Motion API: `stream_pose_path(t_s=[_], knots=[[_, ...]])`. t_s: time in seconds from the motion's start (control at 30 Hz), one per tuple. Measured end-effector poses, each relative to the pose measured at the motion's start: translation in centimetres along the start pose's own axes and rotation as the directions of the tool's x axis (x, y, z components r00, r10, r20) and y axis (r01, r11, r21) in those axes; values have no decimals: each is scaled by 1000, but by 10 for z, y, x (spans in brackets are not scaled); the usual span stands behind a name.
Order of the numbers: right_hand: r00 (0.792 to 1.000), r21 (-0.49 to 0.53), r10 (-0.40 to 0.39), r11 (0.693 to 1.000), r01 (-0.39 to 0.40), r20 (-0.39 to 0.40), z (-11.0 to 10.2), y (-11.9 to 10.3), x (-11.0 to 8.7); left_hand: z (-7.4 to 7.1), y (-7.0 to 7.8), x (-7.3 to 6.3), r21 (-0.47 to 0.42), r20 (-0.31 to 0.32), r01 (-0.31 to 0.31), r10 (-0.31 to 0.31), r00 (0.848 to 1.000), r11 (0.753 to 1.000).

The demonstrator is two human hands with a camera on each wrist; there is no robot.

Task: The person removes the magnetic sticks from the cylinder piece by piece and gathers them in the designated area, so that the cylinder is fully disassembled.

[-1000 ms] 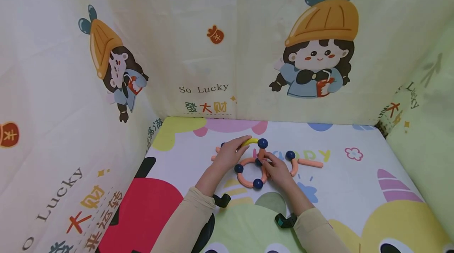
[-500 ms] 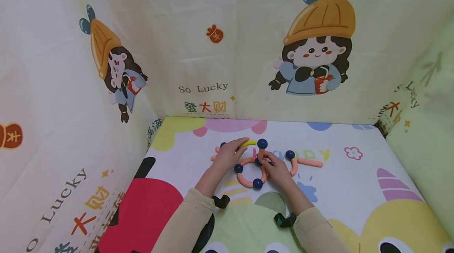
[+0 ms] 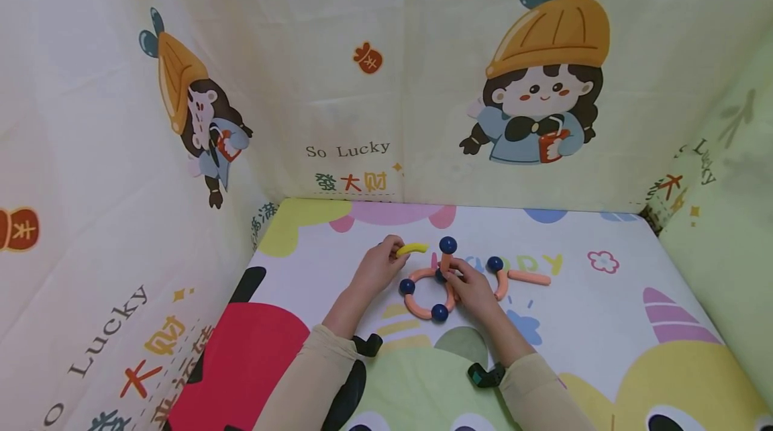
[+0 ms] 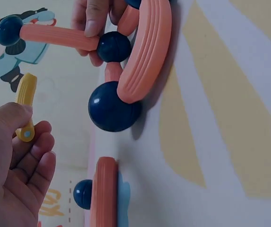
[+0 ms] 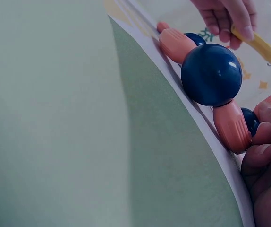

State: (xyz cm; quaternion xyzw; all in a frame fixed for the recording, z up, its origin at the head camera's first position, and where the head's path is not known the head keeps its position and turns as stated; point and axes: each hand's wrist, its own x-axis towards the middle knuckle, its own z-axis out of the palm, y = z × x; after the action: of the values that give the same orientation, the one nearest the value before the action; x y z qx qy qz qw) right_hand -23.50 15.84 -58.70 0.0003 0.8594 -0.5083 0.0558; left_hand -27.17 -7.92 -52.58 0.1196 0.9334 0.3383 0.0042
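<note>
My left hand [image 3: 376, 271] pinches a yellow curved magnetic rod [image 3: 413, 249] near one end; its other end is free, as the left wrist view shows. Beside it on the table lies a ring of curved orange rods [image 3: 417, 309] joined by dark blue balls [image 3: 439, 312]. From the ring's far ball a straight orange rod [image 4: 57, 35] rises, with a blue ball [image 3: 448, 245] on its tip. My right hand [image 3: 474, 289] holds this rod at its base, thumb and fingers about it. The yellow rod is apart from the top ball.
Right of the ring lie a blue ball [image 3: 495, 264], a curved orange rod [image 3: 502, 285] and a straight orange rod [image 3: 529, 278]. An orange rod [image 4: 105, 194] and a ball [image 4: 82, 194] show low in the left wrist view. Printed cloth walls [image 3: 435, 182] enclose the table.
The yellow rod has come away from the top ball, and my left hand has drawn it left and slightly down. My right hand has stayed at the upright rod's base.
</note>
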Motion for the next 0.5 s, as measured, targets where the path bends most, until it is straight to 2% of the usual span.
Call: stream_pose_path(t_s=[0.23, 0.5], knots=[[1000, -4, -6, 1000, 6, 1, -1, -1, -1, -2, -20, -7, -20, -25, -13, 12, 1000, 1000], [1000, 16, 0, 1000, 0, 15, -1, -1, -1, -3, -46, -21, -108, -69, 64, -71, 995, 992]])
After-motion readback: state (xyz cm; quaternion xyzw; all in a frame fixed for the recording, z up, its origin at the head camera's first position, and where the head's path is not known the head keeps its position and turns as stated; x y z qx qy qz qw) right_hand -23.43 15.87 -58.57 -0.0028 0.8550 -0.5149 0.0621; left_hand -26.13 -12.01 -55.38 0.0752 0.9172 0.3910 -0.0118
